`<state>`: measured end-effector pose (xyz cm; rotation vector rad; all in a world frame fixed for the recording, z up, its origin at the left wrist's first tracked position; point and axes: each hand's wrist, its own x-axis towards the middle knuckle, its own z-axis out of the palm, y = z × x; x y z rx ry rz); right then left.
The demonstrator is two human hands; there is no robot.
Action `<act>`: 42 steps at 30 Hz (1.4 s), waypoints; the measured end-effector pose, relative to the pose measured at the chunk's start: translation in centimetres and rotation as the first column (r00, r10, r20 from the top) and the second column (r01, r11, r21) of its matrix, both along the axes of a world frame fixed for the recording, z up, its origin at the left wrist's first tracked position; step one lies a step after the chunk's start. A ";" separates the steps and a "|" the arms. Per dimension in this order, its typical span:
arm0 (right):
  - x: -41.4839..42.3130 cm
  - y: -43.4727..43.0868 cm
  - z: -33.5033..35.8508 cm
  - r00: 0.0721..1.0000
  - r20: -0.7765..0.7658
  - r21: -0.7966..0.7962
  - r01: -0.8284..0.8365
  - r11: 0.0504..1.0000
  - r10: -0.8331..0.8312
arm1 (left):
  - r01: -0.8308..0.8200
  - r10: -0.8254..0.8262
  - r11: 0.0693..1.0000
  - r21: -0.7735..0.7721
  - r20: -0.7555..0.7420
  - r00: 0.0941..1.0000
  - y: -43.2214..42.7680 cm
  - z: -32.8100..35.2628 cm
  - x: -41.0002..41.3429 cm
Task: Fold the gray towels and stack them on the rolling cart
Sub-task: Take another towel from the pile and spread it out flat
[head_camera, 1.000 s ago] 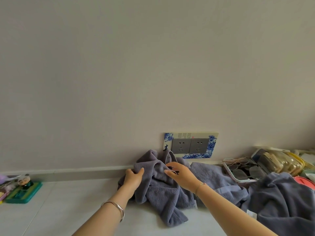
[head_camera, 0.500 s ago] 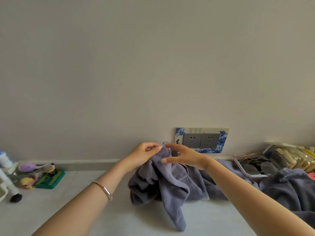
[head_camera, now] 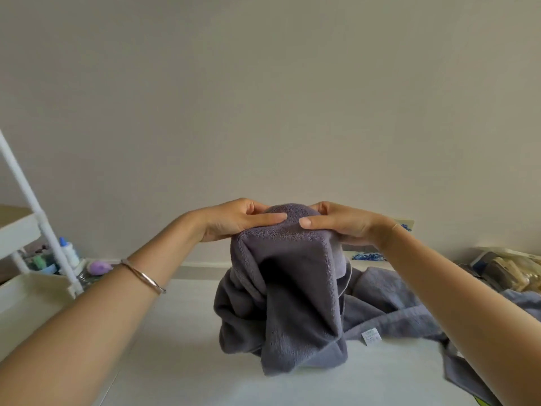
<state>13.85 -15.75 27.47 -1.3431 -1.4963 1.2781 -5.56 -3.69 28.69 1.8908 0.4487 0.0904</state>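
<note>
A crumpled gray towel hangs in front of me above the white tabletop. My left hand and my right hand pinch its top edge side by side, fingertips almost touching. Its lower end bunches on the table. A second gray towel with a white label lies spread behind and to the right. More gray cloth trails past my right forearm. The white rolling cart stands at the left edge, with its shelves partly in view.
Small bottles and a purple item sit by the wall near the cart. A clutter of containers fills the right end of the table. The wall socket panel is mostly hidden behind my right wrist.
Both hands have lifted the towel up off the table and come closer together at its top edge. The view has shifted left, bringing the cart into sight.
</note>
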 end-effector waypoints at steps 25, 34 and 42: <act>1.7 -2.6 -26.4 0.875 0.133 -0.279 0.483 0.830 -0.465 | -0.095 0.301 0.857 0.506 -0.341 0.891 -1.5 -25.3 4.2; -0.8 -2.3 -27.3 0.878 -0.078 -0.351 0.419 0.837 -0.473 | -0.169 0.367 0.859 0.483 -0.353 0.860 -1.6 -26.4 4.7; -0.5 -9.5 -17.9 0.684 -0.294 -0.260 0.615 0.744 -0.668 | 0.001 0.120 0.944 0.331 -0.346 0.930 -3.5 -22.9 6.8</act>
